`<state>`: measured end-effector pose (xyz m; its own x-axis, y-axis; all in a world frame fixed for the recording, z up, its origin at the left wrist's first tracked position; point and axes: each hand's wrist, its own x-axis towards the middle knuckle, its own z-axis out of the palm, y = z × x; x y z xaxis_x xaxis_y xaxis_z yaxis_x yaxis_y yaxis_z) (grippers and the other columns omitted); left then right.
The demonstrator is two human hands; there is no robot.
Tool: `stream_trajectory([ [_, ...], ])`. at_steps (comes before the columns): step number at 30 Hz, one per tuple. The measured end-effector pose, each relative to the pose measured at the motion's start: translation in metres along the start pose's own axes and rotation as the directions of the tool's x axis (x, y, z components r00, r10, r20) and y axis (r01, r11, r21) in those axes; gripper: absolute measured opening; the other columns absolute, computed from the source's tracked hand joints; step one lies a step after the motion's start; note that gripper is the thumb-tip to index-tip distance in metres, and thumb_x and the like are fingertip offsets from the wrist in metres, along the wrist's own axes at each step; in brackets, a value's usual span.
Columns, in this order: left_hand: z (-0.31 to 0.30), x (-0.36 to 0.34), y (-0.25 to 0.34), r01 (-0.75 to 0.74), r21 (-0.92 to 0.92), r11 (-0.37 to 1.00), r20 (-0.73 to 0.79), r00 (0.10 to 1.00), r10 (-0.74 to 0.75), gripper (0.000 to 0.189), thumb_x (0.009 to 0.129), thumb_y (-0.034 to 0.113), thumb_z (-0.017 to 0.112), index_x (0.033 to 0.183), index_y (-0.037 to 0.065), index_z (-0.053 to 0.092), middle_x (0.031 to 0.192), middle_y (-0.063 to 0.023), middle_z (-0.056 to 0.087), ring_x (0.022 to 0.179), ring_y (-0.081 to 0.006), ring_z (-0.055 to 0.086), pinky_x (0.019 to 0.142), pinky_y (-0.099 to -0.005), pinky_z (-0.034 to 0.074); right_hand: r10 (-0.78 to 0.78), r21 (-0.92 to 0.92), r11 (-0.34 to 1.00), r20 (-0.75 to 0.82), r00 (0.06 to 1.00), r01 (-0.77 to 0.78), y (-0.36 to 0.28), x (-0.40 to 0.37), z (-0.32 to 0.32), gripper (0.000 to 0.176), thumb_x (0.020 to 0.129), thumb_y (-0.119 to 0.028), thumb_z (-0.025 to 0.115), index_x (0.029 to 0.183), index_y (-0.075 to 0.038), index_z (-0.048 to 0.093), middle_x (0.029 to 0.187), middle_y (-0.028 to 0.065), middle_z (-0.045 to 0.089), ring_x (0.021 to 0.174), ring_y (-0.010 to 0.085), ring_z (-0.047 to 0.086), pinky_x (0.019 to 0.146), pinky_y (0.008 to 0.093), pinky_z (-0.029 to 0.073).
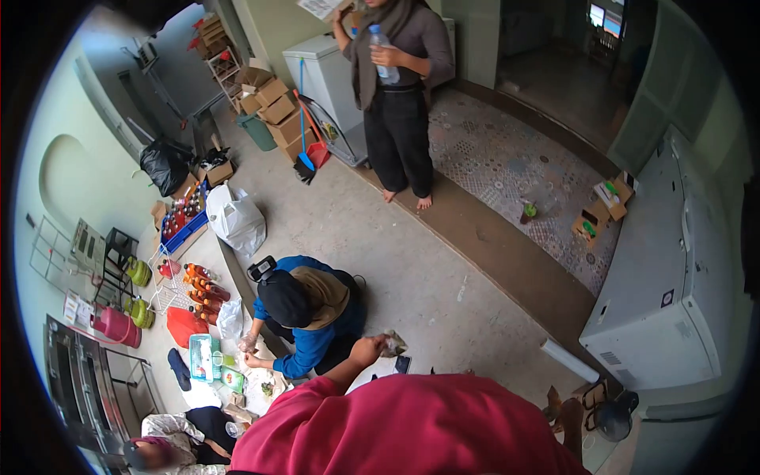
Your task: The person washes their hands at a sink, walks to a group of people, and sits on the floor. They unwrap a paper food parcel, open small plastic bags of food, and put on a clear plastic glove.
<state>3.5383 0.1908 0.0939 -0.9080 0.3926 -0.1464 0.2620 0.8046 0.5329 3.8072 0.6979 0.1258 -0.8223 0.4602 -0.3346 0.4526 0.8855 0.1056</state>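
One hand [369, 350], at the end of a red sleeve that runs from the camera wearer, has its fingers closed on a small clear bag [393, 343] with dark contents; it looks like my left hand. Just below the bag, a dark phone [403, 364] lies on a white surface [381, 369]. The red garment [419, 427] fills the bottom of the view and hides my right hand.
A co-worker in blue [305, 313] crouches ahead; another person [178, 439] sits at lower left. A person [400, 103] stands holding a bottle [383, 55]. Red bottles [204, 293], a teal basket [202, 356], a white freezer [661, 293] and cardboard boxes [277, 107] surround the floor.
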Motion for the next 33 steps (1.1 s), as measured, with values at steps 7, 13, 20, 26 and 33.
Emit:
stream_trajectory([
  [7,0.036,0.099,0.044,0.071,0.087,0.994,0.059,0.995,-0.076,0.023,0.076,0.025,0.048,0.093,0.012,0.057,0.073,-0.0175,0.057,0.07,-0.0332,0.056,0.061,-0.0411,0.044,0.057,0.157,0.987,-0.126,0.99,-0.037,0.08,0.013,-0.037,0.01,0.069,-0.007,0.048,0.073,0.001,0.052,0.071,0.0152,0.055,0.069,0.0293,0.054,0.061,0.0356,0.043],
  [13,0.056,0.112,0.029,0.292,0.174,0.941,0.14,0.938,-0.317,0.025,0.075,0.028,0.049,0.093,0.013,0.058,0.083,-0.0141,0.059,0.078,-0.0309,0.056,0.068,-0.038,0.045,0.201,0.348,0.925,-0.111,0.973,-0.151,0.115,0.047,-0.008,0.01,0.056,-0.005,0.057,0.066,-0.004,0.056,0.072,0.0132,0.053,0.068,0.0281,0.055,0.06,0.0338,0.045],
  [20,0.081,0.184,-0.012,0.414,0.277,0.867,0.23,0.848,-0.478,0.023,0.074,0.029,0.049,0.089,0.015,0.06,0.084,-0.0133,0.059,0.081,-0.0304,0.056,0.069,-0.0384,0.044,0.122,0.347,0.933,-0.045,0.992,-0.099,0.145,0.148,-0.007,0.01,0.068,-0.009,0.052,0.073,-0.001,0.054,0.073,0.0163,0.056,0.071,0.0318,0.055,0.062,0.0379,0.043],
  [26,0.086,0.365,0.059,0.365,0.218,0.905,0.266,0.87,-0.415,0.031,0.076,0.036,0.044,0.097,0.016,0.057,0.089,-0.015,0.057,0.084,-0.0318,0.054,0.071,-0.0395,0.043,0.016,0.181,0.984,-0.083,0.996,0.0,0.153,0.288,-0.09,0.005,0.067,-0.004,0.049,0.07,-0.002,0.053,0.073,0.0131,0.053,0.067,0.0302,0.054,0.06,0.0378,0.043],
  [33,0.098,0.595,0.178,0.187,-0.024,0.982,0.109,0.977,-0.184,0.024,0.076,0.027,0.048,0.094,0.013,0.056,0.075,-0.0182,0.058,0.071,-0.0351,0.055,0.062,-0.0422,0.044,0.056,0.378,0.926,-0.149,0.987,0.004,0.137,0.494,-0.185,0.012,0.06,-0.009,0.055,0.069,-0.001,0.053,0.071,0.0143,0.052,0.067,0.0313,0.052,0.062,0.0364,0.044],
])
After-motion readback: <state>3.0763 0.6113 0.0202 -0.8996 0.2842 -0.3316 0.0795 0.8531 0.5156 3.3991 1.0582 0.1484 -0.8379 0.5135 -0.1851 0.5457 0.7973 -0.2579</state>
